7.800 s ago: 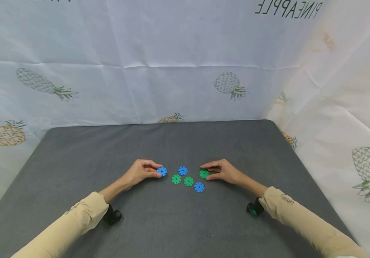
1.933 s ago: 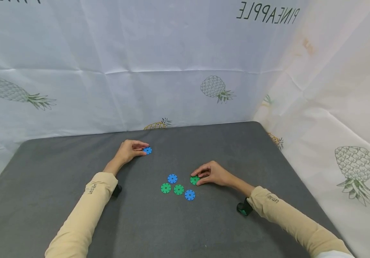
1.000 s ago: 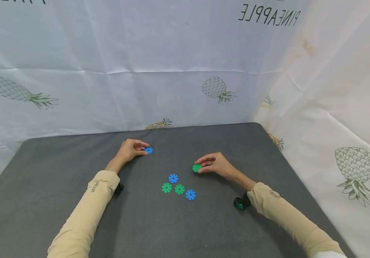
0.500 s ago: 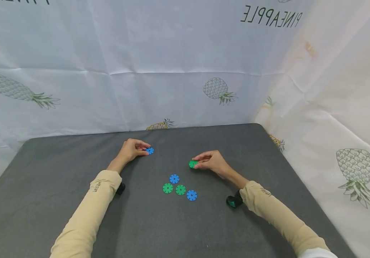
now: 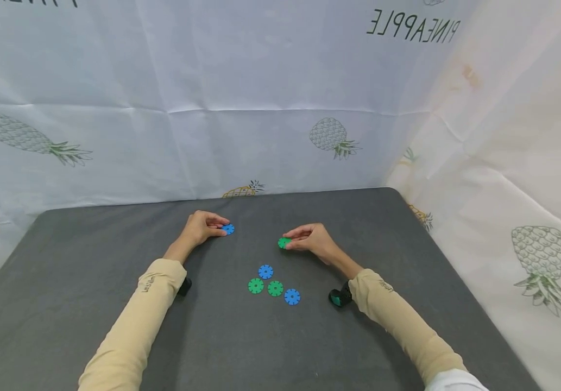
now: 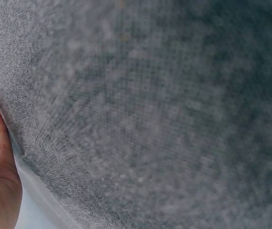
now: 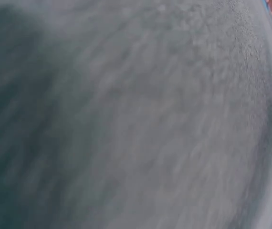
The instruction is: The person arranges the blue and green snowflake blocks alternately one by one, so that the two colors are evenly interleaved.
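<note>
Toward the back of the table, my left hand (image 5: 201, 227) pinches a blue notched plastic disc (image 5: 228, 229) between thumb and fingers. My right hand (image 5: 311, 239) pinches a green notched disc (image 5: 283, 243) at its right edge, a short way right of the blue one. In the left wrist view the left hand (image 6: 0, 157) shows at the left edge, with only a sliver of blue by the fingertip. Nearer me lie a blue disc (image 5: 265, 272), two green discs, the left one (image 5: 256, 285) and the right one (image 5: 275, 288), and another blue disc (image 5: 292, 296).
A dark grey cloth covers the table (image 5: 241, 347). White curtain (image 5: 251, 141) printed with pineapples hangs behind its far edge and along the right side. A black wrist camera (image 5: 340, 296) sits under the right sleeve.
The left hand carried its blue disc to the back left, then stayed there. The right hand has lifted its green disc from beside the group and moved it back and left, toward the blue one.
</note>
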Tool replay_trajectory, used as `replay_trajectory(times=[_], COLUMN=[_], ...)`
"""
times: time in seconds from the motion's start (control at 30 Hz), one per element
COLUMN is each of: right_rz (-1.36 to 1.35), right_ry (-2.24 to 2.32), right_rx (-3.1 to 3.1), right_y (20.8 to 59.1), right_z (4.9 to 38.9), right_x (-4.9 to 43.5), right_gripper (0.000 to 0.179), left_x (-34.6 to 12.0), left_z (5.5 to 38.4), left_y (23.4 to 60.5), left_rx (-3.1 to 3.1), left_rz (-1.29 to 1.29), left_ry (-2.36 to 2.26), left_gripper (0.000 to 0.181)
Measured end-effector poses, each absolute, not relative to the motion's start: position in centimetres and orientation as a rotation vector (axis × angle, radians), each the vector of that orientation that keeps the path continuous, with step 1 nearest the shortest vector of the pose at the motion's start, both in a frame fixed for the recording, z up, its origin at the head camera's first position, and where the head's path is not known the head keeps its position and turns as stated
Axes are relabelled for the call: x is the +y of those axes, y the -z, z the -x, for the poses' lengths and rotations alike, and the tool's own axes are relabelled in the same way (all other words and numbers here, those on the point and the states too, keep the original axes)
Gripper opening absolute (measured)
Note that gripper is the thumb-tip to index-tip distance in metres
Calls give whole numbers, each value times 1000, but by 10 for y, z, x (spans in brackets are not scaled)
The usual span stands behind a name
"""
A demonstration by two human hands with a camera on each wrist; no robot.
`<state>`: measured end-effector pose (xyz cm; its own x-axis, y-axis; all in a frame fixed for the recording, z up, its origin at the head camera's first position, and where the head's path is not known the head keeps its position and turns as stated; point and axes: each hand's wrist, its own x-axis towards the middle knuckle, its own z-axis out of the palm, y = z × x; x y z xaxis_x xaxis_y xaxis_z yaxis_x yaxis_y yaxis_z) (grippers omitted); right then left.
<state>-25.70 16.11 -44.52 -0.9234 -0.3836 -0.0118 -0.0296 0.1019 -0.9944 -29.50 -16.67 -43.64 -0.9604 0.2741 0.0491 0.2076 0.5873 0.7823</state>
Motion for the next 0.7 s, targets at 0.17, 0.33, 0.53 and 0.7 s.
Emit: replay_trajectory(times=[0.17, 0.33, 0.53, 0.7], right_rz=[409, 392, 395, 378], right_ry=[1924, 1943, 1966, 1977], right_rx=[2079, 2030, 2030, 2039], right_y=[445, 445, 446, 448], right_z=[263, 269, 274, 278], right_x=[153, 143, 129, 123], right_gripper=[31, 32, 31, 30], left_x=[-165, -166, -166, -165], left_z=[294, 293, 294, 295], left_y=[435, 432, 433, 434], left_rx=[2742, 2764, 2766, 2772], left_rz=[-385, -391, -401, -402], left_ry=[-1303, -1256, -1256, -1267], left_gripper=[26, 26, 26, 27])
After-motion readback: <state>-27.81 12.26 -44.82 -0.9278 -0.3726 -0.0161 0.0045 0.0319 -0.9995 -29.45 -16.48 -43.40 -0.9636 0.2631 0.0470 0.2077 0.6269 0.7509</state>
